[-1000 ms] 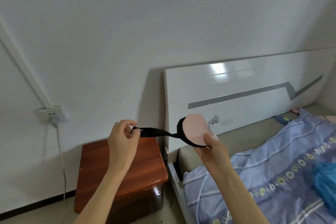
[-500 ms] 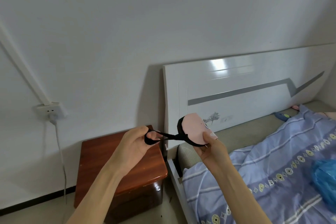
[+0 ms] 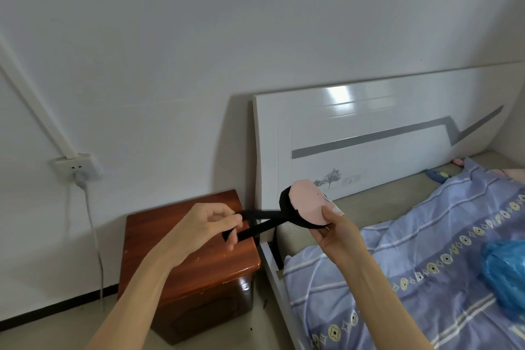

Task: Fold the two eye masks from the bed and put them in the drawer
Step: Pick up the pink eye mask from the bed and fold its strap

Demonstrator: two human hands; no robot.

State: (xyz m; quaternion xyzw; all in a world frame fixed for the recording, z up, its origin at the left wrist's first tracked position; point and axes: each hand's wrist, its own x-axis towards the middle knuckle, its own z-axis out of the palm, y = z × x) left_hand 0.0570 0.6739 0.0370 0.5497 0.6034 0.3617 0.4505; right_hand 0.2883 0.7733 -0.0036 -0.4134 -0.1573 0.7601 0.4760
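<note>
I hold a pink eye mask with a black backing in the air, in front of the bed's headboard. My right hand pinches its lower right edge; the mask looks folded in half. Its black elastic strap runs left as a doubled loop into my left hand, which grips the strap's end above the red-brown wooden nightstand. A dark blue item, perhaps the second mask, lies on the mattress by the headboard. The nightstand's drawer front is in shadow and looks closed.
A white headboard stands behind the bed. A lilac patterned quilt covers the bed, with a blue plastic bag on it at right. A wall socket with a cable hangs left of the nightstand.
My left hand has moved right and lower, toward the mask, and the strap has gone from one stretched band to a doubled loop. My right hand has kept hold of the mask.
</note>
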